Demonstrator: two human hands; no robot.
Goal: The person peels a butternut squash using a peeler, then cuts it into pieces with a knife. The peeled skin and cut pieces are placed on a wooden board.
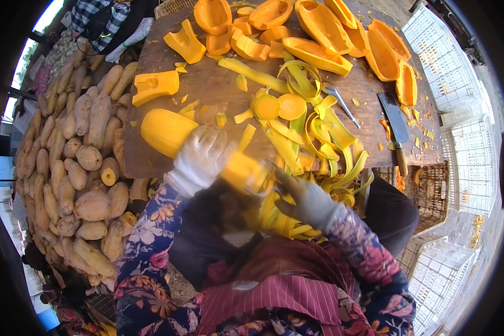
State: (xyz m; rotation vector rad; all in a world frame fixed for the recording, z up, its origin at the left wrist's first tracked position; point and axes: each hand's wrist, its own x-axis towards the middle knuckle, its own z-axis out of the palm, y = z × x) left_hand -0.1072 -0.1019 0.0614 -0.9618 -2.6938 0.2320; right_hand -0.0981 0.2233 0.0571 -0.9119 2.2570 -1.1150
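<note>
Nearest the body, the right hand (311, 204) is held low over a heap of curled peelings (288, 224), its grip curled closed around what is judged to be a small tool (266, 182), too blurred for its shape to be told. A slip of that tool could be caused by wet flesh, and the left hand (204, 154), held just beyond on the same squash (165, 133), might then be caught. The left grip is spread over the upper side of the squash and closed firmly onto it. If the damp surface were turned too quickly, the squash could be lost from the glove and dropped into the lap, since its nearer end is held out past the edge of the table (141, 158). The squash is tilted across that near edge, its rounded far end above the boards; whether they are touched cannot be told. It is seen as long, smooth and bright yellow-orange, seemingly bared of rind, with the nearer end smeared by blur. Farther right, a cleaver (395, 117) is laid with its handle past the edge, where it could be knocked off by a sleeve.
</note>
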